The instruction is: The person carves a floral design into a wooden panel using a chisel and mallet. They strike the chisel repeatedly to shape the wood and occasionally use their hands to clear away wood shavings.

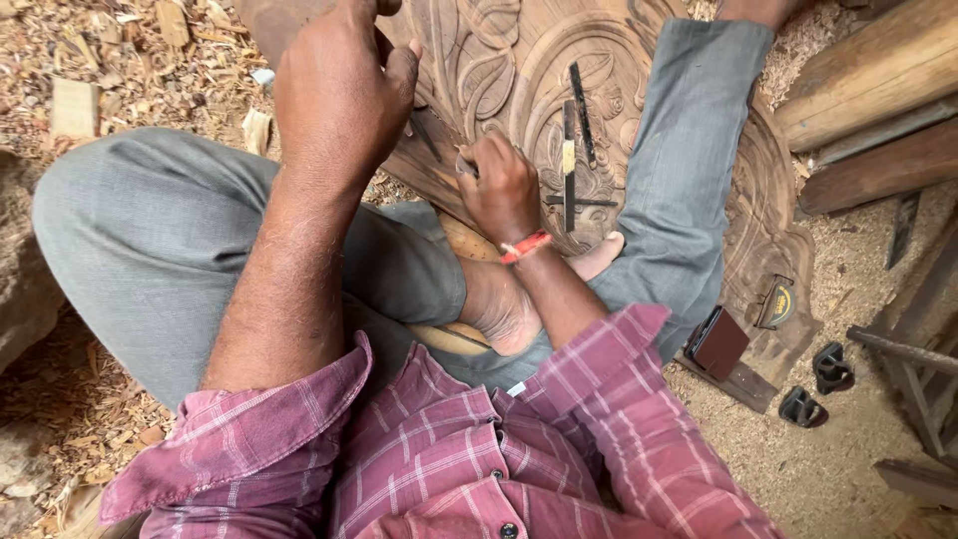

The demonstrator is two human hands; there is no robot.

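Sitting on the carved wooden panel (519,60) with your legs folded, you have both hands down on its relief. Your right hand (499,185) is curled shut around a slim tool (466,165), only a short bit of which shows at the thumb side, and it presses on the carved scrollwork near the middle of the panel. An orange band (525,247) circles that wrist. Your left hand (339,95) is raised nearer the panel's upper left edge, its back to the camera; fingers bent, but you cannot tell whether it grips anything. Just right of your right hand, three dark chisels (571,160) lie loose on the carving, two lengthwise and one crossing them. Your bare foot (509,299) rests on the panel's near edge. At the right edge sit a dark reddish block (720,342) and a small black-and-yellow object (776,301). Wood chips (100,60) litter the ground at the left.
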